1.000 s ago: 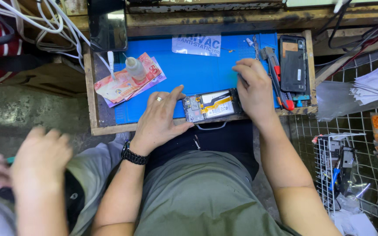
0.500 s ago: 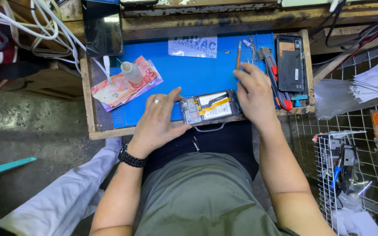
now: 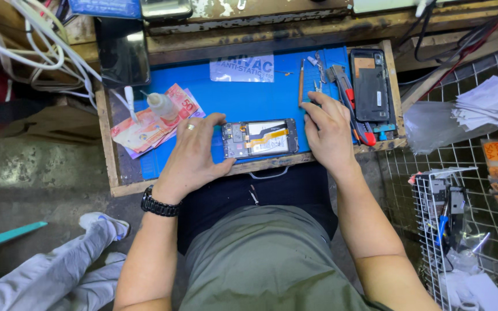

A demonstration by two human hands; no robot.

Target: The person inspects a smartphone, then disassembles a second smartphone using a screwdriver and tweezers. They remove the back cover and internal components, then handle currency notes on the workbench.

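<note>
At the far left of the bench [image 3: 123, 187], banknotes [image 3: 151, 122] lay on the blue mat [image 3: 243, 98] with a small clear dropper bottle [image 3: 160, 105] resting across them. Just to their right, the left hand [image 3: 194, 152], wearing a ring and with a black wristwatch [image 3: 158, 204] on its wrist, lay palm down, its fingers loosely spread and its thumb and forefinger bracketing the left end of the opened phone [image 3: 260, 138]. The phone lay flat near the front edge of the bench, back removed, its circuit board and an orange ribbon cable exposed, squarely between the two hands. The right hand [image 3: 328, 131] pressed against the phone's right end, fingers curled downward over the mat; whether they pinched anything I could not tell. Further right lay a red-handled tool [image 3: 357, 118] and a black phone back cover [image 3: 371, 85].
</note>
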